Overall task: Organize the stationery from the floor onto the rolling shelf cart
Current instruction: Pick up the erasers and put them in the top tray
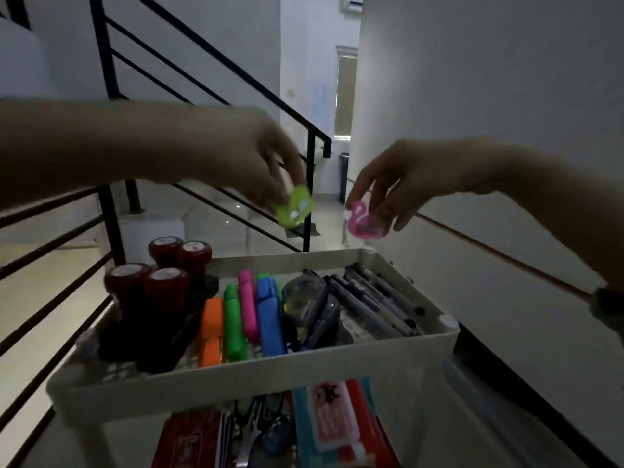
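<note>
Two sharpeners held above the cart's top tray

The left hand (266, 163) pinches a green sharpener (296, 207), the right hand (398, 184) a pink sharpener (364, 220), both above the tray (337, 361)'s far edge; let go there, either might well fall behind the cart.

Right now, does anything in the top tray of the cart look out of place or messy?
Nothing is spilled or damaged. The highlighters lie side by side, though the pink one rides partly on the blue one. The pens are bunched at the right, the stamps upright at the left.
</note>
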